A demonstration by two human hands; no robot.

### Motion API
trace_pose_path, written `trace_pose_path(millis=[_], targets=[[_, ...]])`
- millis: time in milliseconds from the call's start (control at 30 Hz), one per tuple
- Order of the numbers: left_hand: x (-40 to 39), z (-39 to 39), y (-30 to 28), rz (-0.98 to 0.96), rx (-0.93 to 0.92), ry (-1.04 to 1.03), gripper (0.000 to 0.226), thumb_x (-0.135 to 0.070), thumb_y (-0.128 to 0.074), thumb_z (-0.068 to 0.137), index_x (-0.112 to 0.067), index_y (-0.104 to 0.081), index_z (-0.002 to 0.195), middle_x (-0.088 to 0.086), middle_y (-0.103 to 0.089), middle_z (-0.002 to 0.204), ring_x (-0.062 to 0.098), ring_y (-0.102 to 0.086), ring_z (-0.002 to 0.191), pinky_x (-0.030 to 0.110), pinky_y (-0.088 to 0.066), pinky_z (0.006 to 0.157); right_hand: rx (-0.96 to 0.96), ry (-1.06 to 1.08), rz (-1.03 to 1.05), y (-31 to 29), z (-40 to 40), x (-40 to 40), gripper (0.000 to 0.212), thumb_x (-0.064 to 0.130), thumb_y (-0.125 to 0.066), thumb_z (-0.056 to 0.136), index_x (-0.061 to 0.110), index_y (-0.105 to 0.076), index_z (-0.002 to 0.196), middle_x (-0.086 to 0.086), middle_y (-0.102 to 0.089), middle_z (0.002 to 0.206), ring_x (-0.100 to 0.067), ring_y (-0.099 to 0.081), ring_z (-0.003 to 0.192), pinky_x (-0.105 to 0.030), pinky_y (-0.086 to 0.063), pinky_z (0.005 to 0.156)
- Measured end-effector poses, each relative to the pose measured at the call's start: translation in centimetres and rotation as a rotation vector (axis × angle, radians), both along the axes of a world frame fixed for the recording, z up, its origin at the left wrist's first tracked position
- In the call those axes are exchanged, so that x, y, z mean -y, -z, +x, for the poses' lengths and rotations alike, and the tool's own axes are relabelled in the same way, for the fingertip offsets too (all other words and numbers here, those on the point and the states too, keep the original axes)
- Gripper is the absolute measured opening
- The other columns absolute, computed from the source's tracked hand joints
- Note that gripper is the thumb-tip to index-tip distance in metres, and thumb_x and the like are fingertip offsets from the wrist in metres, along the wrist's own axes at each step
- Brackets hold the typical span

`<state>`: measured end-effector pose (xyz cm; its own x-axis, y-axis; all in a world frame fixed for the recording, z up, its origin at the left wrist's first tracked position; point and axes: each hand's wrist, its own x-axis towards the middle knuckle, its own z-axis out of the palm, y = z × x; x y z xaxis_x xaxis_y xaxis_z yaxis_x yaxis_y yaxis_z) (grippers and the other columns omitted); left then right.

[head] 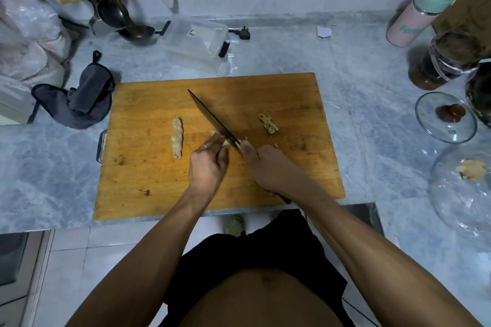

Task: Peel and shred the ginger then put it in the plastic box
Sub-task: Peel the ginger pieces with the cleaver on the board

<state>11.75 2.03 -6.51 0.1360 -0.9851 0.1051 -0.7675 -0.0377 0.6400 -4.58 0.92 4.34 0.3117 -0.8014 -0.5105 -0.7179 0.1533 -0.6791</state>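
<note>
On the wooden cutting board [148, 180] my left hand [208, 163] pinches a small pale piece of ginger [225, 143] against the board. My right hand [265, 167] grips the handle of a dark cleaver [212, 118], whose blade rests against that piece. A long peeled ginger piece [178, 138] lies to the left of my hands. A small heap of ginger peelings [268, 122] lies to the right of the blade. The clear plastic box [195, 45] stands open behind the board.
A dark grey cloth [79, 101] lies left of the board. At the right are a glass lid [445, 117], a dark jar [441, 61], a pink bottle [414, 16] and a glass bowl [462, 194] holding more ginger. Ladles hang at the back left.
</note>
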Motion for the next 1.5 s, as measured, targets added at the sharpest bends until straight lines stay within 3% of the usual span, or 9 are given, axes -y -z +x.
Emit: trace_pose_path(millis=[233,400,600,767,901,1101,1267,1367,1501], targets=[[0.0,-0.1,0.5,-0.037,-0.032,-0.023,0.029,-0.011,-0.062,0.094,0.000,-0.068,0.120,0.017,-0.063,0.129,0.027,-0.063,0.118,0.010,-0.033,0.102,-0.034,-0.024,-0.025,1.3,0.3,0.5,0.063,0.057,-0.021,0.104,0.016,-0.044,0.063,-0.003,-0.048,0.062,-0.015,-0.048,0.055,-0.028,-0.038,0.055],[0.1,-0.3,0.7,-0.050,-0.053,-0.060,0.029,-0.011,-0.063,0.093,-0.001,-0.069,0.120,0.016,-0.064,0.128,0.025,-0.063,0.118,0.007,-0.032,0.101,-0.032,-0.027,-0.004,1.7,0.4,0.6,0.063,0.058,-0.020,0.104,0.016,-0.044,0.064,-0.003,-0.048,0.063,-0.016,-0.049,0.056,-0.031,-0.042,0.057],[0.0,-0.2,0.7,-0.080,-0.083,-0.056,0.027,-0.010,-0.063,0.092,-0.001,-0.071,0.116,0.014,-0.067,0.125,0.025,-0.064,0.116,0.013,-0.039,0.099,-0.071,-0.025,-0.021,3.5,1.5,0.5,0.065,0.055,-0.018,0.105,0.006,-0.057,0.088,-0.019,-0.060,0.090,-0.034,-0.062,0.092,-0.034,-0.042,0.076],[-0.3,-0.1,0.6,-0.118,-0.128,-0.069,0.026,-0.008,-0.062,0.087,-0.001,-0.074,0.109,0.012,-0.069,0.120,0.022,-0.066,0.111,0.017,-0.046,0.095,-0.080,-0.021,-0.062,4.3,1.8,-0.9,0.057,0.048,-0.018,0.106,0.005,-0.055,0.096,-0.017,-0.058,0.089,-0.041,-0.060,0.097,-0.038,-0.041,0.074],[-0.5,-0.4,0.4,-0.123,-0.212,-0.121,0.028,-0.012,-0.060,0.087,-0.002,-0.075,0.108,0.008,-0.069,0.122,0.013,-0.063,0.112,0.018,-0.048,0.093,-0.064,-0.008,-0.068,4.2,2.1,-1.2,0.066,0.046,-0.019,0.108,-0.004,-0.062,0.112,-0.026,-0.063,0.118,-0.041,-0.054,0.116,-0.039,-0.039,0.093],[-0.6,-0.2,0.7,-0.111,-0.250,-0.142,0.028,-0.010,-0.069,0.089,-0.004,-0.071,0.117,0.007,-0.066,0.126,0.006,-0.057,0.119,0.023,-0.044,0.106,-0.088,-0.015,-0.081,4.6,-0.2,-0.5,0.077,0.057,-0.011,0.103,0.007,-0.066,0.081,-0.014,-0.067,0.086,-0.030,-0.064,0.088,-0.031,-0.042,0.077],[-0.8,0.2,1.1,-0.103,-0.374,-0.198,0.026,-0.006,-0.074,0.085,-0.005,-0.072,0.111,-0.001,-0.066,0.124,0.006,-0.067,0.102,0.025,-0.055,0.090,-0.073,0.069,-0.109,4.1,-3.3,-1.0,0.068,0.056,-0.014,0.104,0.017,-0.055,0.065,0.002,-0.056,0.064,-0.007,-0.051,0.061,-0.023,-0.033,0.055],[-1.0,0.6,1.2,-0.082,-0.389,-0.210,0.026,-0.006,-0.075,0.084,-0.007,-0.072,0.109,0.001,-0.068,0.123,-0.009,-0.063,0.098,0.015,-0.052,0.085,-0.014,0.108,-0.140,3.8,-4.3,-1.3,0.063,0.052,-0.019,0.105,0.020,-0.045,0.057,0.004,-0.050,0.057,-0.008,-0.047,0.055,-0.024,-0.028,0.052],[-1.1,0.8,1.1,-0.083,-0.382,-0.183,0.027,-0.007,-0.077,0.082,-0.007,-0.072,0.109,-0.005,-0.065,0.121,-0.010,-0.062,0.099,0.012,-0.051,0.083,0.024,0.116,-0.142,3.7,-4.6,-1.6,0.062,0.053,-0.023,0.104,0.019,-0.042,0.056,0.006,-0.047,0.053,-0.008,-0.045,0.050,-0.024,-0.028,0.050]])
